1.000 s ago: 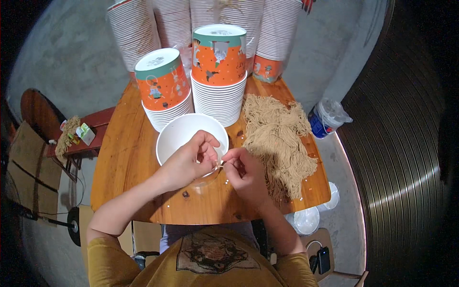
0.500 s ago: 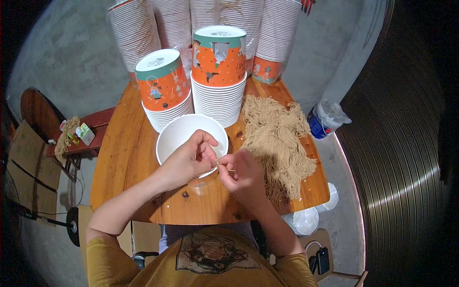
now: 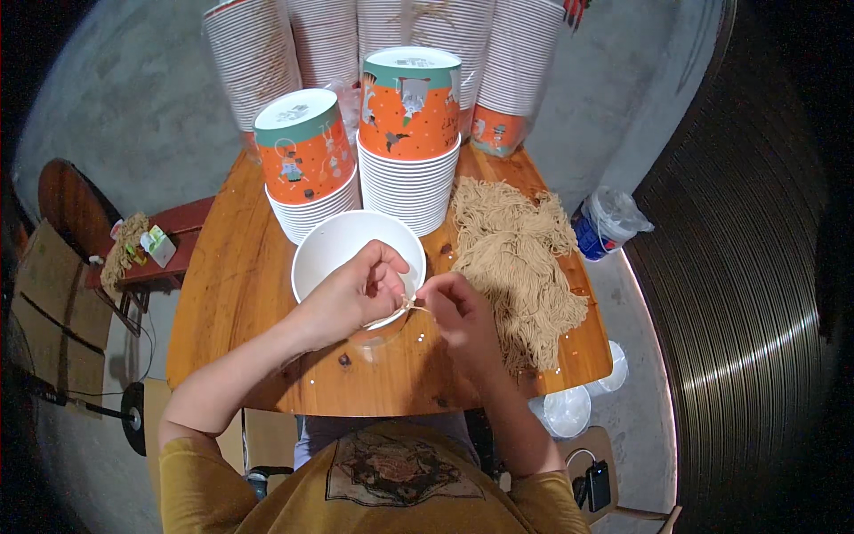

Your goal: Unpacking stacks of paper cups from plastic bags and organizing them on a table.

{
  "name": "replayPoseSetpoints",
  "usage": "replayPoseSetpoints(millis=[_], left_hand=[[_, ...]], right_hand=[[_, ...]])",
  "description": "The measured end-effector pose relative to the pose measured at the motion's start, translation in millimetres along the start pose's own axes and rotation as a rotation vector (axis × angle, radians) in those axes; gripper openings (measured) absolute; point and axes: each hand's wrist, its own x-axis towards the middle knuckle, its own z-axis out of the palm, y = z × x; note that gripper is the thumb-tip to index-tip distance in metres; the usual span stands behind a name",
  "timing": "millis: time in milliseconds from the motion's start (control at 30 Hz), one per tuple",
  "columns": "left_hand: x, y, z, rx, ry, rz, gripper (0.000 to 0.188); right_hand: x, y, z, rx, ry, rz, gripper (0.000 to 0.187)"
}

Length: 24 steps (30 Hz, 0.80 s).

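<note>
Over the near rim of an open white paper tub (image 3: 326, 252), my left hand (image 3: 354, 289) is closed, pinching a thin beige string (image 3: 413, 305). My right hand (image 3: 460, 311) sits just to its right, thumb and fingers pressed together on the same string. A small knot or loop seems to lie between the fingertips, too fine to make out. To the right of my right hand spreads a heap of tan yarn strands (image 3: 516, 258). Behind the tub stand two stacks of upside-down orange and green paper tubs (image 3: 411, 116), (image 3: 307, 160).
Tall plastic-wrapped stacks of tubs (image 3: 320, 53) line the table's far edge. A blue pail (image 3: 598, 227) stands beyond the right edge, and clear containers (image 3: 567, 411) sit below it. At left is a red bench (image 3: 182, 233) with yarn and a carton.
My right hand has shifted slightly up and right, its fingers more curled. The string now shows more between my hands; my left hand has barely moved.
</note>
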Motion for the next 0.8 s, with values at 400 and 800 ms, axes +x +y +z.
replayPoseSetpoints(millis=[400,800], left_hand=[[1,0,0,-0.020,0.006,0.010,0.026],[-1,-4,0,0.327,0.035,0.177,0.027]], right_hand=[[-2,1,10,-0.420,0.038,-0.270,0.021],[-3,0,16,-0.453,0.140,-0.348,0.011]])
